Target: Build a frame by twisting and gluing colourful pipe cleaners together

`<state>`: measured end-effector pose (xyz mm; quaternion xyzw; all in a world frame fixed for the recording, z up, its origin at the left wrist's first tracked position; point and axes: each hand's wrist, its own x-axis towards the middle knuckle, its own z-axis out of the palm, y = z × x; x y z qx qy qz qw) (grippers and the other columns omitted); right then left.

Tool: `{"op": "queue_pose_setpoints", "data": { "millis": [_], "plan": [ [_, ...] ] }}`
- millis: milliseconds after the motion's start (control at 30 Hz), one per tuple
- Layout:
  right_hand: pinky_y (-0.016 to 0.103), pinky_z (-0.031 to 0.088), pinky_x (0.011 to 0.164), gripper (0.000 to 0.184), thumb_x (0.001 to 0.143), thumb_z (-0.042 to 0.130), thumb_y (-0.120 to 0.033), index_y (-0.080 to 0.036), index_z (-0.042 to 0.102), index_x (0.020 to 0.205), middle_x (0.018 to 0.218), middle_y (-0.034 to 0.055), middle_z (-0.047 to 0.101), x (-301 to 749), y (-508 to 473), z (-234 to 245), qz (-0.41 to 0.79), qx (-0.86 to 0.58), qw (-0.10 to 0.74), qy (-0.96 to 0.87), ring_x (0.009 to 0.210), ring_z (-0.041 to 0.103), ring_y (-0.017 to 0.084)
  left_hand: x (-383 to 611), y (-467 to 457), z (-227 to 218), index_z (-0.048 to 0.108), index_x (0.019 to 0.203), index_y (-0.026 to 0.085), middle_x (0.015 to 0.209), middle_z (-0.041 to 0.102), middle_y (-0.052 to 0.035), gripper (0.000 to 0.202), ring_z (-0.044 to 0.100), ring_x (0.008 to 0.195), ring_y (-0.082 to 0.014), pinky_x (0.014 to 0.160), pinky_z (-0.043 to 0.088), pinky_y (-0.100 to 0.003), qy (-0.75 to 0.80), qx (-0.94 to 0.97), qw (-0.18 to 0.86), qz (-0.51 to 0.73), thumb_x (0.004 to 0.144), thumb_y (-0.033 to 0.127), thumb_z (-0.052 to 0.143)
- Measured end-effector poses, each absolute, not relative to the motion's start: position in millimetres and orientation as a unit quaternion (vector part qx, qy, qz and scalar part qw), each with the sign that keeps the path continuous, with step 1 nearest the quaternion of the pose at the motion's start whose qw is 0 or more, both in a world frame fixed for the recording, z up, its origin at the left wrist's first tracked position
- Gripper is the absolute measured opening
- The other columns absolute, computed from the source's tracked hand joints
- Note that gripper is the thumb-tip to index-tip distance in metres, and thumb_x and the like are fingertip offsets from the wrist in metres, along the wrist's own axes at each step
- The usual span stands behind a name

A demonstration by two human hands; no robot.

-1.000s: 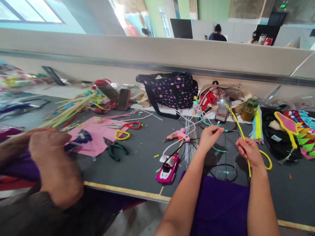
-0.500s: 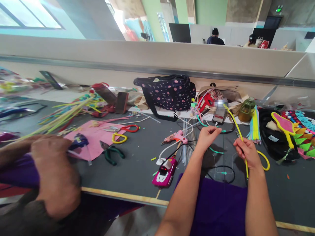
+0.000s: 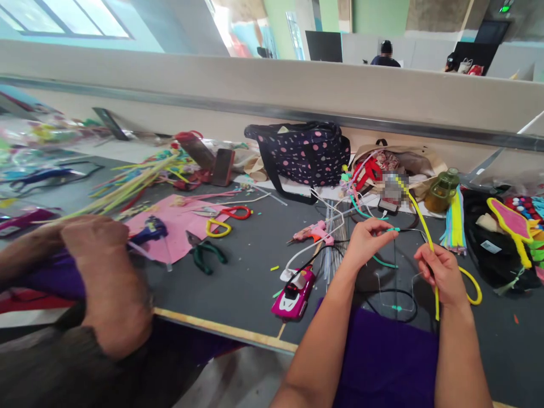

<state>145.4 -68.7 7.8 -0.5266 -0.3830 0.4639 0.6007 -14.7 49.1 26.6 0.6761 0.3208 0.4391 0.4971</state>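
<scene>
Pinching the end of a teal pipe cleaner (image 3: 394, 229) between thumb and forefinger, the left hand (image 3: 366, 242) hovers just above the dark grey table (image 3: 246, 283), its other fingers curled loosely in. The right hand (image 3: 442, 273) is nearby to the right, fingers closed in a fist around a yellow pipe cleaner (image 3: 419, 218). That strand rises up and away from the fist toward the clutter at the back of the table, drops below the fist, and loops out to the right over the tabletop. A thin wire frame (image 3: 397, 283) lies on the table between the two hands. A purple cloth (image 3: 382, 357) covers the near edge of the table between the forearms.

Left of the left hand sit a pink glue gun (image 3: 312, 232) and, nearer the table edge, a pink toy car (image 3: 293, 294). Further left are green pliers (image 3: 206, 255), yellow-handled scissors (image 3: 219, 228) and a pink felt sheet (image 3: 170, 226). A polka-dot bag (image 3: 306, 153) stands against the partition behind. At far left, a co-worker's hand (image 3: 106, 272) rests on purple fabric.
</scene>
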Motion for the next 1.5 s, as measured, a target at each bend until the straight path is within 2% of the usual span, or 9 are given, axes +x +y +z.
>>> {"op": "queue_pose_setpoints", "data": {
  "millis": [267, 800, 1233, 1400, 1500],
  "plan": [
    [0.015, 0.019, 0.033, 0.03, 0.082, 0.065, -0.047, -0.019, 0.062, 0.075, 0.045, -0.0065, 0.045, 140.4, -68.6, 11.7, 0.457, -0.53, 0.607, -0.376, 0.035, 0.031, 0.003, -19.7, 49.9, 29.7, 0.074, 0.074, 0.015, 0.066, 0.055, -0.0009, 0.028, 0.044, 0.06, -0.0107, 0.056, 0.033, -0.025, 0.309, 0.64, 0.567, 0.418, 0.065, 0.042, 0.077],
    [0.015, 0.019, 0.033, 0.03, 0.082, 0.065, -0.047, -0.018, 0.062, 0.075, 0.045, -0.006, 0.045, 139.9, -66.6, 9.9, 0.458, -0.523, 0.609, -0.382, 0.035, 0.032, 0.003, -22.9, 49.0, 35.0, 0.074, 0.073, 0.014, 0.068, 0.059, -0.0019, 0.022, 0.048, 0.064, -0.0116, 0.06, 0.035, -0.025, 0.305, 0.616, 0.596, 0.415, 0.065, 0.034, 0.077],
    [0.016, 0.019, 0.033, 0.031, 0.082, 0.064, -0.049, -0.019, 0.063, 0.075, 0.044, -0.0064, 0.045, 138.7, -64.9, 11.2, 0.457, -0.522, 0.606, -0.389, 0.035, 0.03, 0.004, -23.2, 50.1, 34.2, 0.073, 0.071, 0.015, 0.068, 0.06, -0.0026, 0.022, 0.049, 0.064, -0.0123, 0.057, 0.036, -0.024, 0.317, 0.618, 0.587, 0.416, 0.065, 0.036, 0.076],
    [0.016, 0.019, 0.033, 0.031, 0.081, 0.065, -0.049, -0.019, 0.062, 0.075, 0.044, -0.007, 0.044, 139.0, -63.8, 10.5, 0.458, -0.516, 0.614, -0.382, 0.035, 0.029, 0.004, -21.8, 50.7, 34.6, 0.074, 0.079, 0.015, 0.07, 0.064, -0.0025, 0.026, 0.051, 0.063, -0.0112, 0.058, 0.037, -0.023, 0.312, 0.591, 0.621, 0.409, 0.064, 0.035, 0.078],
    [0.016, 0.02, 0.033, 0.03, 0.082, 0.064, -0.047, -0.019, 0.062, 0.075, 0.044, -0.0071, 0.044, 139.6, -63.0, 9.1, 0.461, -0.505, 0.628, -0.372, 0.035, 0.03, 0.003, -21.6, 52.2, 34.1, 0.073, 0.088, 0.015, 0.067, 0.063, -0.0009, 0.031, 0.047, 0.057, -0.0078, 0.053, 0.034, -0.021, 0.305, 0.558, 0.649, 0.417, 0.065, 0.036, 0.078]
  ]
}}
